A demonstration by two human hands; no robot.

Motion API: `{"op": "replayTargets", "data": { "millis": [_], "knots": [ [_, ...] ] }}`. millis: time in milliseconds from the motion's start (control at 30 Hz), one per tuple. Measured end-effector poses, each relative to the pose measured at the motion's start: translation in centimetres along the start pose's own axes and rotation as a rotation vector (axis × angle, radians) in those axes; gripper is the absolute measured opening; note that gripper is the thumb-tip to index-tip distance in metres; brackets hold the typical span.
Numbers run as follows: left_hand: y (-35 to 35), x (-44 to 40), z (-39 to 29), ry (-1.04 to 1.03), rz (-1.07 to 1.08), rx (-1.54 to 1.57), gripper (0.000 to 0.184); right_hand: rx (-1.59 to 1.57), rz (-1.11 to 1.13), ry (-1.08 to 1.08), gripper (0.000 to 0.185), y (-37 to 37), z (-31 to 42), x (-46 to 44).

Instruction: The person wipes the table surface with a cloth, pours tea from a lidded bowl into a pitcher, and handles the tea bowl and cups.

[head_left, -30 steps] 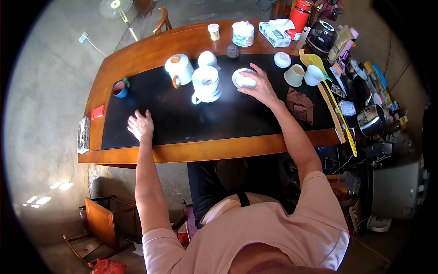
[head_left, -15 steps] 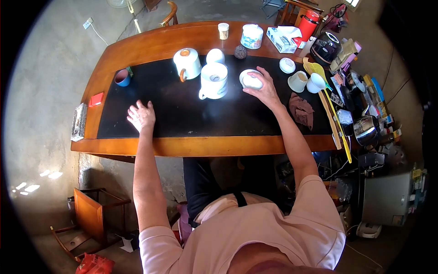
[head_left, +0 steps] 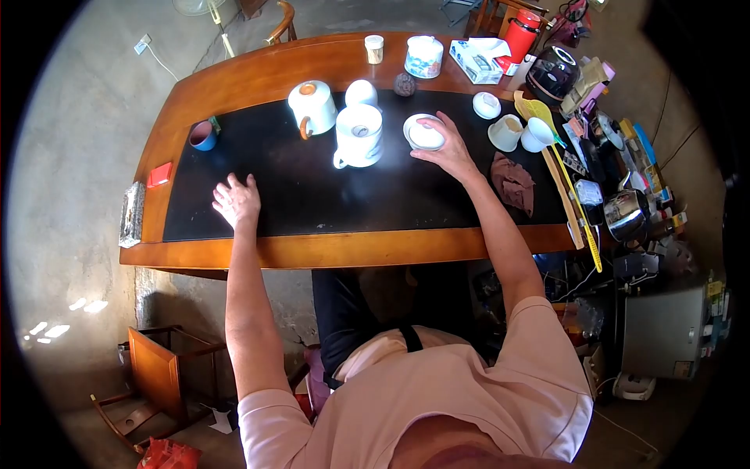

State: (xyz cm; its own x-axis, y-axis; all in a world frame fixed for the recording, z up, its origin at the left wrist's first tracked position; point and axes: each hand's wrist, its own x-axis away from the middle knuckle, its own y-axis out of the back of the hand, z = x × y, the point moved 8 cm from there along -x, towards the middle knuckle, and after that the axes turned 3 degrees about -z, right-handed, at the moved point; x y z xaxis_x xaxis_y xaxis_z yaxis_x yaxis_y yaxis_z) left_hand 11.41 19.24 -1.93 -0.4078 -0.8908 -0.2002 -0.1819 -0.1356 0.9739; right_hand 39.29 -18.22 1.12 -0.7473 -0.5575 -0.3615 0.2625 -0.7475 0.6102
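On the right half of the black table mat, my right hand [head_left: 453, 152] has its thumb and fingers around the rim of a small white bowl [head_left: 423, 134]. Whether the bowl rests on the mat is hard to tell. My left hand [head_left: 237, 202] lies palm down on the left of the mat, fingers spread, holding nothing. Between the hands stand a white mug [head_left: 360, 139], a white round object [head_left: 361, 93] behind it, and a white lidded pot with a brown handle [head_left: 312, 108]. A blue cup with a pinkish inside [head_left: 203, 137] is beyond my left hand.
Two white cups [head_left: 505, 134], a white round lid [head_left: 486, 105] and a brown cloth [head_left: 513, 184] lie right of my right hand. A tissue box [head_left: 477, 62], a patterned jar [head_left: 423, 58] and a red thermos [head_left: 521, 35] stand at the back. Clutter fills the right side.
The whole view has shifted slightly, so the table things appear a little further left and up. Both hands keep nearly the same places, the right still on the small bowl.
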Motion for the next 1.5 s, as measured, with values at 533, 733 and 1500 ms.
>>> {"op": "replayTargets", "data": {
  "millis": [533, 733, 1500],
  "knots": [
    [0.6, 0.3, -0.1, -0.014, -0.013, 0.025, 0.055, 0.161, -0.138, 0.195, 0.058, 0.2, -0.1, -0.3],
    [0.4, 0.2, 0.1, -0.002, -0.046, 0.021, 0.055, 0.19, -0.089, 0.186, 0.058, 0.8, 1.5, -0.3],
    [0.7, 0.4, 0.3, 0.013, -0.021, 0.126, 0.052, 0.64, 0.425, 0.384, 0.055, -0.4, 14.6, -7.1]
  ]
}}
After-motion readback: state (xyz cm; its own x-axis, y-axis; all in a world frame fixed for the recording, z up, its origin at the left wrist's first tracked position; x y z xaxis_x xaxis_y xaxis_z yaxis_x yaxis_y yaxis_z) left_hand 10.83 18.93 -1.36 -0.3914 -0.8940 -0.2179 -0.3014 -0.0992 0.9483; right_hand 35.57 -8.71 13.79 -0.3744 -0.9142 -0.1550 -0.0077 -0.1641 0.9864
